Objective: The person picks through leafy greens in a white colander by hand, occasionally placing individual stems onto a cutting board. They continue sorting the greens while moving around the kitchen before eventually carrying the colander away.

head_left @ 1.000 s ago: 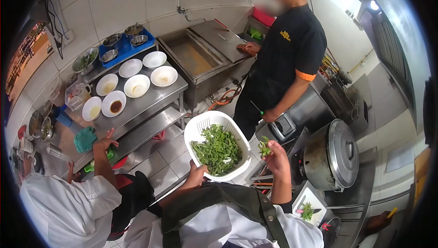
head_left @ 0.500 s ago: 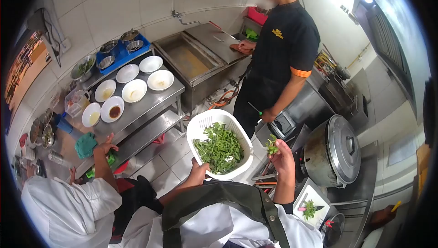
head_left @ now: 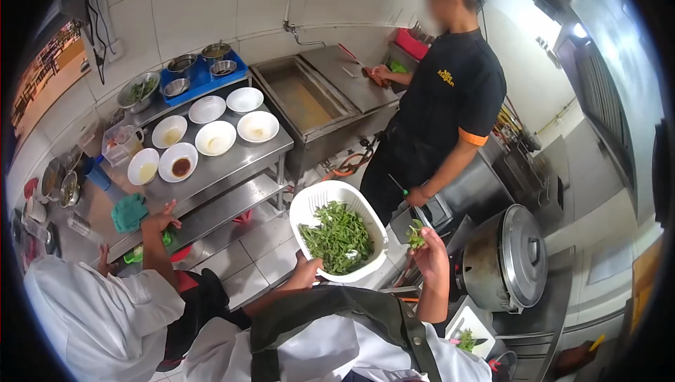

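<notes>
My left hand (head_left: 306,268) grips the near rim of a white slotted basket (head_left: 306,207) filled with green leafy stems (head_left: 338,237). My right hand (head_left: 429,256) is raised just right of the basket, holding a small sprig of greens (head_left: 415,235) between its fingers. Below both hands are my dark apron strap and white top.
A steel table (head_left: 232,160) on the left carries several white bowls (head_left: 215,137) and a blue tray (head_left: 204,76). A person in white crouches at lower left, hand (head_left: 162,219) on the table. A person in black (head_left: 439,111) stands by a steel trough. A large lidded pot (head_left: 504,259) sits right.
The view shifted slightly; my right hand with the sprig moved a little left and closer to the basket. My left hand keeps its grip on the basket.
</notes>
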`<control>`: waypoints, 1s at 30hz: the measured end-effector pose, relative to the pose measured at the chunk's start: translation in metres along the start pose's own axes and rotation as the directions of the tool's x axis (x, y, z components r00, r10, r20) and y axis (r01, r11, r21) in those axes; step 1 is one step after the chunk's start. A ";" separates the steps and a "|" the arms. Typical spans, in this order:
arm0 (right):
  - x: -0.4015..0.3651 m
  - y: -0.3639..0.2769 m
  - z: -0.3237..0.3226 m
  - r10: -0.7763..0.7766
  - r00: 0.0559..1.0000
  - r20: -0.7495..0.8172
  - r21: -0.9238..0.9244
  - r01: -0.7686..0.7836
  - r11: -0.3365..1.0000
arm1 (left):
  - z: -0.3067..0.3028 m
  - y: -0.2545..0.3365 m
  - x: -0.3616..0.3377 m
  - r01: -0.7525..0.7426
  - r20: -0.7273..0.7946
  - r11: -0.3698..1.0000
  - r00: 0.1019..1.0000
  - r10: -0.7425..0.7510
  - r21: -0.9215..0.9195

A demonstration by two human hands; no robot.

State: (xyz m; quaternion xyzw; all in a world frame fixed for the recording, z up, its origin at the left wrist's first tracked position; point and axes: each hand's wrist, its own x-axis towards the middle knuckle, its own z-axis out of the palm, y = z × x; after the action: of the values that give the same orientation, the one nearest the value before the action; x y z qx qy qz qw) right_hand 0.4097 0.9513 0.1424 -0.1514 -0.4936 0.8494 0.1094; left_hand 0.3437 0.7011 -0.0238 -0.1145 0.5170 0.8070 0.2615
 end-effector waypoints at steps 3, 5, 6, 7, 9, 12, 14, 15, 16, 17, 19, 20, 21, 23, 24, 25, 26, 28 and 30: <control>0.000 0.002 -0.005 0.000 1.000 0.028 0.049 -0.002 0.999 | 0.008 0.009 -0.008 0.044 0.018 0.993 0.999 -0.042 -0.112; 0.000 0.001 -0.007 -0.007 1.000 0.001 0.030 0.007 1.000 | 0.005 0.001 0.000 0.043 0.090 0.983 0.996 -0.028 -0.178; 0.001 0.002 -0.007 -0.008 1.000 -0.008 0.021 0.008 1.000 | 0.002 -0.001 0.002 0.042 0.120 0.976 0.993 -0.017 -0.212; -0.001 0.003 -0.007 -0.002 1.000 -0.020 -0.002 0.002 1.000 | 0.000 -0.005 0.003 0.056 0.112 0.976 0.993 -0.033 -0.212; 0.001 0.007 -0.006 0.012 1.000 -0.013 0.005 -0.012 1.000 | 0.007 0.003 -0.006 0.066 0.017 0.980 0.998 -0.064 -0.187; 0.004 0.008 -0.006 0.025 0.999 0.044 0.010 -0.026 1.000 | 0.004 0.000 0.002 0.100 0.129 0.978 0.989 -0.077 -0.185; 0.007 0.011 -0.007 0.028 0.997 0.067 0.003 -0.028 1.000 | -0.001 -0.008 0.011 0.136 0.119 0.974 0.986 -0.116 -0.180; 0.008 0.012 -0.006 0.030 0.998 0.054 0.005 -0.030 1.000 | 0.000 -0.006 0.009 0.131 0.124 0.971 0.986 -0.108 -0.197; 0.009 0.013 -0.004 0.032 0.999 0.043 0.008 -0.032 0.999 | 0.001 -0.002 0.006 0.125 0.128 0.969 0.987 -0.099 -0.214; 0.010 0.013 -0.003 0.031 0.999 0.033 0.011 -0.031 0.999 | 0.003 0.002 0.005 0.117 0.133 0.966 0.987 -0.088 -0.230; 0.010 0.011 0.000 0.041 0.997 0.058 0.015 -0.042 0.999 | -0.003 -0.005 0.015 0.132 0.166 0.962 0.982 -0.093 -0.239; 0.008 0.011 0.000 0.046 0.997 0.068 0.018 -0.047 0.999 | -0.006 -0.010 0.019 0.142 0.184 0.960 0.978 -0.098 -0.242; 0.008 0.013 -0.003 0.035 0.996 0.079 0.012 -0.037 0.999 | -0.006 -0.006 0.017 0.131 0.186 0.966 0.979 -0.090 -0.225; 0.008 0.013 -0.007 0.035 0.996 0.086 0.005 -0.036 0.999 | -0.006 -0.008 0.020 0.108 0.176 0.969 0.982 -0.069 -0.220; 0.008 0.013 -0.007 0.037 0.995 0.093 0.002 -0.037 0.999 | -0.007 -0.009 0.021 0.094 0.169 0.971 0.984 -0.057 -0.219; 0.009 0.012 -0.007 0.042 0.995 0.089 0.000 -0.042 0.999 | -0.006 -0.010 0.022 0.095 0.175 0.970 0.983 -0.056 -0.222; 0.009 0.011 -0.006 0.046 0.995 0.086 -0.003 -0.046 0.999 | -0.006 -0.010 0.024 0.094 0.181 0.970 0.982 -0.053 -0.225; 0.009 0.012 -0.005 0.060 0.995 0.075 -0.005 -0.060 0.998 | -0.007 -0.011 0.026 0.101 0.199 0.968 0.978 -0.054 -0.231; 0.011 0.011 -0.004 0.084 0.995 0.062 -0.004 -0.084 0.996 | -0.007 -0.011 0.028 0.115 0.220 0.964 0.974 -0.062 -0.239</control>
State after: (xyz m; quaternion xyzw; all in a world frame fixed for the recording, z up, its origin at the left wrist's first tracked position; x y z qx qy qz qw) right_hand 0.4001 0.9524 0.1291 -0.1458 -0.4903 0.8573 0.0580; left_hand 0.3253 0.7068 -0.0478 -0.0837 0.3750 0.8606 0.3343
